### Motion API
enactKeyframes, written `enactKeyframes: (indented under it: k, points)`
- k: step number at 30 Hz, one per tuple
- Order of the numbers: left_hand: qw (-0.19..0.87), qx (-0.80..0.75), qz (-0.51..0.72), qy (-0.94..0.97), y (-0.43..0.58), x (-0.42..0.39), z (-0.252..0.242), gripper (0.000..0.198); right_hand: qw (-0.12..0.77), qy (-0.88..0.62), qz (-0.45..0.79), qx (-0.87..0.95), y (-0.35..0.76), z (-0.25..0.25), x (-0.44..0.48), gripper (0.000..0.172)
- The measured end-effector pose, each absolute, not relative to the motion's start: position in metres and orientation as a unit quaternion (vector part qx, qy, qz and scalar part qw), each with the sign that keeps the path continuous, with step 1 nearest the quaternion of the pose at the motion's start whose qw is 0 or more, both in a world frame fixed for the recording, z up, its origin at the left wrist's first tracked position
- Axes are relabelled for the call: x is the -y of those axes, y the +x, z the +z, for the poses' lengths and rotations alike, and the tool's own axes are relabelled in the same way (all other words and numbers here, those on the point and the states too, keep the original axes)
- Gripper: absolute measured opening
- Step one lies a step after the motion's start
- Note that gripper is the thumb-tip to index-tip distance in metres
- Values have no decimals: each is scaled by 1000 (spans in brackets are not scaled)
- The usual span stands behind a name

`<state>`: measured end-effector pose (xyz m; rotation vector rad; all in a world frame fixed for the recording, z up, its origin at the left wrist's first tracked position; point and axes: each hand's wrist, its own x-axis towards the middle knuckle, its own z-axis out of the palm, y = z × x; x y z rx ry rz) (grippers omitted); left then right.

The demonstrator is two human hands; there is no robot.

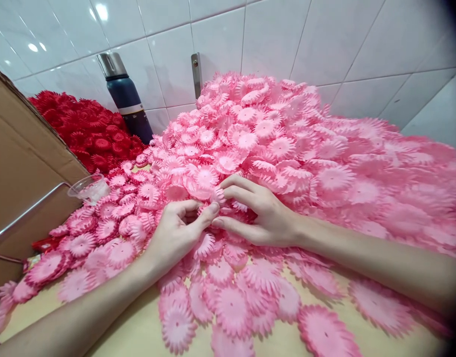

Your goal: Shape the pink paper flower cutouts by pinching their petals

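My left hand [183,223] is closed, its thumb and curled fingers pinching a pink fabric flower piece [217,196] with a fringed edge. From the other side my right hand [255,210] reaches to the same piece, fingers bent over it and thumb pointing at the left thumb. Whether the right fingertips grip that piece or only touch it is hard to see. Under and behind both hands spreads a large heap of like pink flower pieces [265,129], many with a small hole in the middle. Several lie loose in front, such as one flat piece [233,310].
A dark blue bottle [129,101] with a steel cap stands at the back left beside a pile of red flower pieces [90,131]. A cardboard box [23,144] and a clear plastic cup [89,188] are at left. Behind rises a tiled wall [220,44] with a metal bracket [196,74].
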<state>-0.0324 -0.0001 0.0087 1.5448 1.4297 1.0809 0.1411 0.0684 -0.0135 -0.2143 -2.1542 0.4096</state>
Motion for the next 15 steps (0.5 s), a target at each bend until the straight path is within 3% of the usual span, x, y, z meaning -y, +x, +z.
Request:
enactKeyframes:
  k: [5,15]
  points:
    - [388,-553,424,604,-34,-1,8,46,427,-71,167,886,142,-12,-68,5]
    - [437,-544,414,585,-32,-1,8,34,417,-151,154,883,142,-13,-68,11]
